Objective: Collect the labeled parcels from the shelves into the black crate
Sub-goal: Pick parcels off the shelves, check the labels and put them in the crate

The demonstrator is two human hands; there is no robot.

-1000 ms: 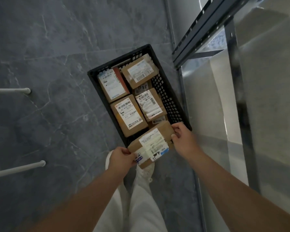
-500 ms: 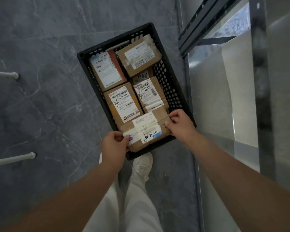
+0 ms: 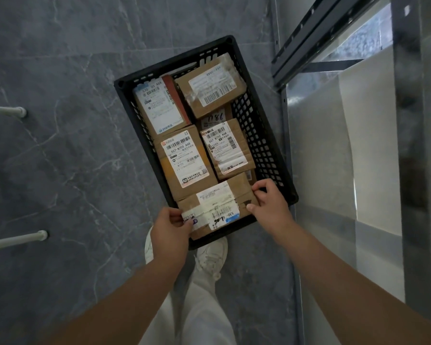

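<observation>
A black perforated crate (image 3: 266,148) stands on the grey floor below me. Several brown cardboard parcels with white shipping labels lie inside it. One more labelled parcel (image 3: 215,206) lies across the crate's near end, over the near rim. My left hand (image 3: 171,229) grips its left end. My right hand (image 3: 269,202) holds its right end, fingers curled over the edge. The parcel touches the parcels behind it.
A dark metal shelf frame (image 3: 406,120) with a pale shiny shelf surface runs along the right side. Two white tube legs (image 3: 15,239) stick in from the left. My white shoes (image 3: 210,258) and trousers are just below the crate.
Both hands have carried the parcel forward and down, from in front of the crate onto its near end. The view has moved closer to the crate.
</observation>
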